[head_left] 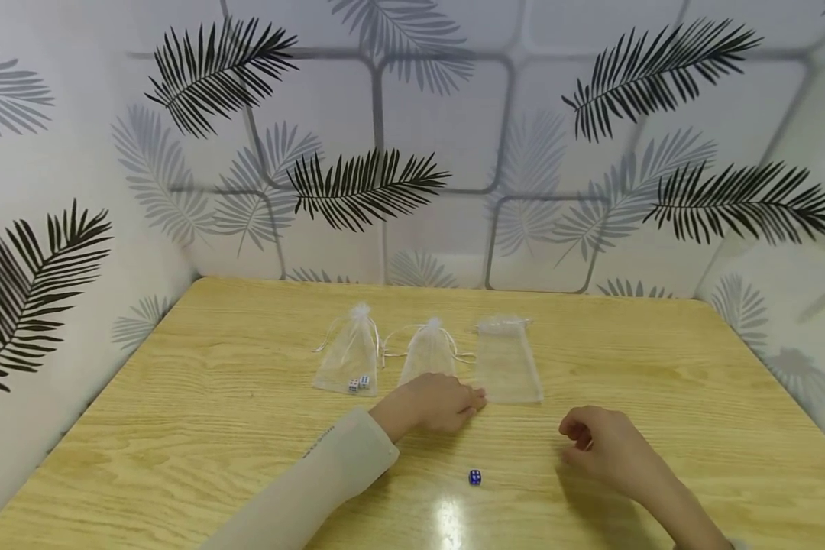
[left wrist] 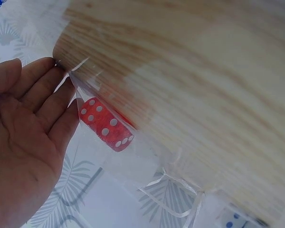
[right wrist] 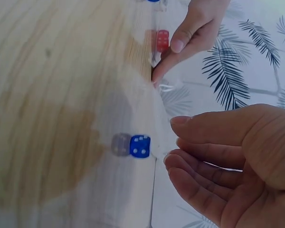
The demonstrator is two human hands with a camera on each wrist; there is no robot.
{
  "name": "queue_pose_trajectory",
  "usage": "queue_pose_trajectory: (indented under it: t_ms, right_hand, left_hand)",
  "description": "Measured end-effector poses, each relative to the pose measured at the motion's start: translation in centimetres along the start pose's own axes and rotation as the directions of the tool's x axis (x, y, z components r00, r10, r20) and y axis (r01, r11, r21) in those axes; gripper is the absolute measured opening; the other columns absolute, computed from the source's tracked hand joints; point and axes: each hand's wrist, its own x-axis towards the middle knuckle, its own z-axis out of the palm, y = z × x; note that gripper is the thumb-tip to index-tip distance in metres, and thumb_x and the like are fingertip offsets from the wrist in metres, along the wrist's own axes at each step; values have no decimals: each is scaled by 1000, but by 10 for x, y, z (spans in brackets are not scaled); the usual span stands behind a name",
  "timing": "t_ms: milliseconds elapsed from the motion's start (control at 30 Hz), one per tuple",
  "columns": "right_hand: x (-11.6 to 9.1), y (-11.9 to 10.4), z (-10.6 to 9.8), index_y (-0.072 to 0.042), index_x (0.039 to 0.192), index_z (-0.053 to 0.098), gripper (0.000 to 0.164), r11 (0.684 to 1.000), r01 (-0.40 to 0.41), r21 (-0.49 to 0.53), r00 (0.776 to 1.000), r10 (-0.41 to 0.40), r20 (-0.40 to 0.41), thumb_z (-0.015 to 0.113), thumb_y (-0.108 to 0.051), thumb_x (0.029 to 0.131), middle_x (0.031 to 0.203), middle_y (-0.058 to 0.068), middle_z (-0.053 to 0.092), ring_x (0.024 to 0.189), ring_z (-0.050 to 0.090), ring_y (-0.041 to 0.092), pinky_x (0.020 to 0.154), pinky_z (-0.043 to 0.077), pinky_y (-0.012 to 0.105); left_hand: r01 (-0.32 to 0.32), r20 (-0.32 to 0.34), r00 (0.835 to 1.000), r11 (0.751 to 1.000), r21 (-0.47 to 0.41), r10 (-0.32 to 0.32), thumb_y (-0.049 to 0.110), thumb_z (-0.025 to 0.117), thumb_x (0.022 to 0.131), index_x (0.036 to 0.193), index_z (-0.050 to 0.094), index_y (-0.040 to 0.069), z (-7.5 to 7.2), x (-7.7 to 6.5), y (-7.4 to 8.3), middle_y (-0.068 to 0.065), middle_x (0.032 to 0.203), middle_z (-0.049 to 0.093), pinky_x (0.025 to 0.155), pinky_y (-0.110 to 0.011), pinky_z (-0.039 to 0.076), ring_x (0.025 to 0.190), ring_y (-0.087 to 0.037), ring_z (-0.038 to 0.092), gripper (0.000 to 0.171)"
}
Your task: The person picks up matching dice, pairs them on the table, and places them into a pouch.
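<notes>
My left hand (head_left: 440,401) lies low over the front of the middle drawstring bag (head_left: 429,355), its fingers stretched out. Its fingertips are right at the lower left corner of the right-hand mesh bag (head_left: 509,367). Red dice (left wrist: 107,124) with white pips show inside the middle bag in the left wrist view; the hand hides them in the head view. A blue die (head_left: 475,477) sits alone on the table, between the two hands and nearer the front. Right of it, my right hand (head_left: 608,451) hovers with loosely bent fingers and holds nothing.
On the left stands a third mesh bag (head_left: 344,351), its neck drawn in and white dice (head_left: 363,381) at its bottom. Loose white cords (head_left: 393,330) trail between the bags. The wooden table (head_left: 213,397) meets leaf-patterned walls at the back and sides.
</notes>
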Motion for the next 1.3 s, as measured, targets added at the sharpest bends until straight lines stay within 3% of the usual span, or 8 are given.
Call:
queue_pose_trajectory:
  t_ms: [333, 800, 1100, 1300]
  right_hand:
    - [-1, 10, 5, -4, 86, 66, 18, 999, -34, -18, 999, 35, 30, 78, -9, 74, 79, -2, 63, 70, 55, 7, 61, 49, 21]
    - [-1, 10, 9, -7, 78, 65, 12, 1000, -10, 10, 997, 9, 76, 74, 1, 75, 72, -5, 61, 65, 53, 4, 57, 46, 18]
    - [8, -13, 14, -6, 77, 66, 13, 996, 45, 80, 995, -52, 90, 72, 6, 75, 73, -4, 63, 65, 54, 3, 57, 48, 17]
    - [18, -36, 23, -6, 77, 66, 16, 992, 88, 93, 989, -98, 111, 71, 9, 73, 73, -4, 63, 65, 54, 3, 57, 47, 17]
  left_hand:
    - [5, -3, 1000, 1000, -26, -6, 24, 39, 102, 140, 49, 21, 1, 0, -1, 8, 145, 44, 105, -29, 42, 127, -17, 51, 40]
    - [14, -11, 1000, 999, -36, -15, 24, 40, 102, 139, 50, 22, 1, 0, -1, 9, 145, 44, 103, -30, 45, 124, -18, 54, 39]
    - [14, -25, 1000, 999, -39, -15, 23, 41, 101, 136, 54, 22, -1, -2, 0, 8, 143, 47, 99, -30, 48, 119, -19, 58, 37]
    - [12, -52, 999, 999, -30, -14, 22, 43, 101, 132, 58, 25, -2, -3, 0, 9, 140, 50, 89, -29, 52, 107, -18, 64, 35]
